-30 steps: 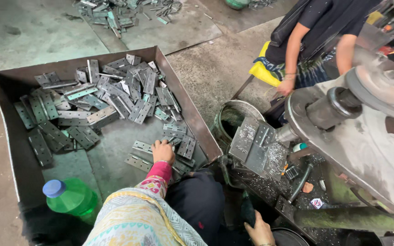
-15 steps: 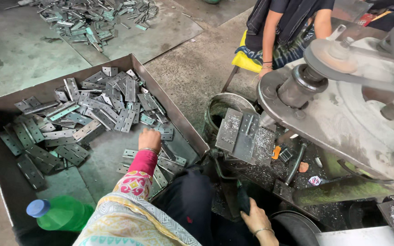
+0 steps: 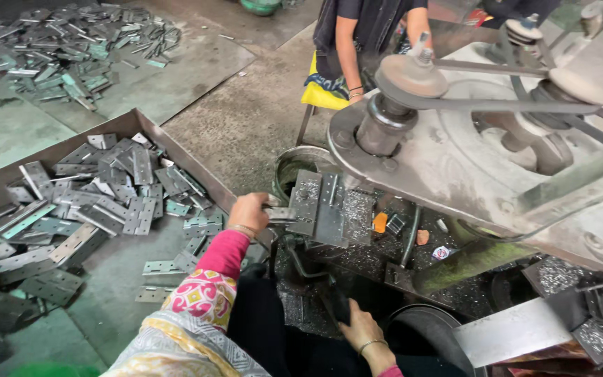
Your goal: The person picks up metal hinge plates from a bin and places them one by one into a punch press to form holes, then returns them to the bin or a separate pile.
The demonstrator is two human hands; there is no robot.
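Left hand: pink sleeve, fingers closed on a small grey hinge, held level just left of the steel plate of the machine.
Right hand: low, near the lap, resting by a dark lever; grip cannot be told.
Plate: flat, grey, strewn with metal filings; orange piece just right of it.
Tray: brown, shallow, on the floor at left; heaped with grey hinges, some scattered loose toward the near end.
Second pile of hinges: far left on the bare concrete floor, well apart from the tray.
Bucket: round, metal, just behind the plate.
Machine: large grey wheel with pulley and belt above.
Another person: seated beyond on a yellow stool.
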